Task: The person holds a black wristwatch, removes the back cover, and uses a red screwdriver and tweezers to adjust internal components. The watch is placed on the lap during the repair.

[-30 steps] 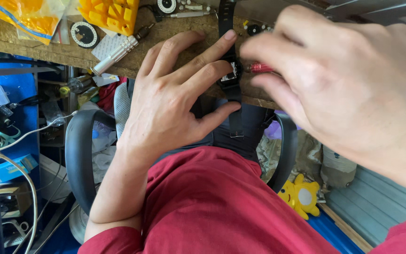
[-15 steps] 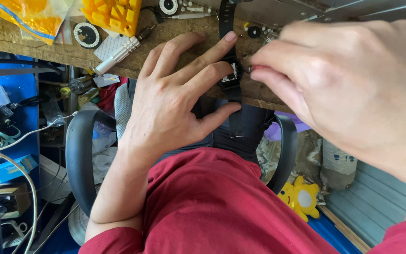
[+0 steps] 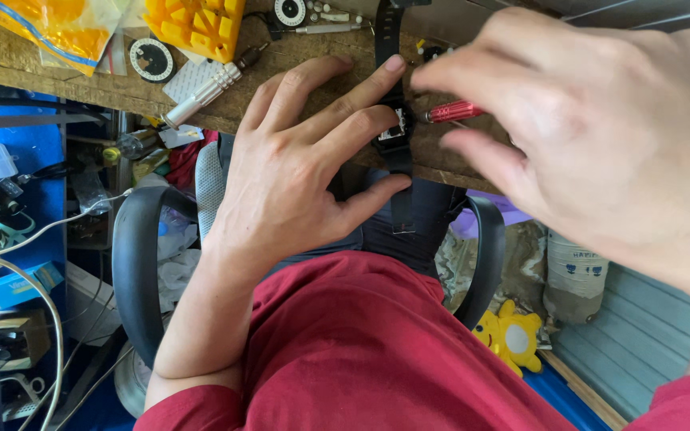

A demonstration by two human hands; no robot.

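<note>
Head view: left hand fingers spread flat, pinning black watch on wooden tabletop; right hand fingers pinch red screwdriver just beside watch

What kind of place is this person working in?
Probably a small repair workbench, perhaps for watches. A wristwatch lies on the worn wooden bench under the left hand, the right hand holds a red screwdriver.
</note>
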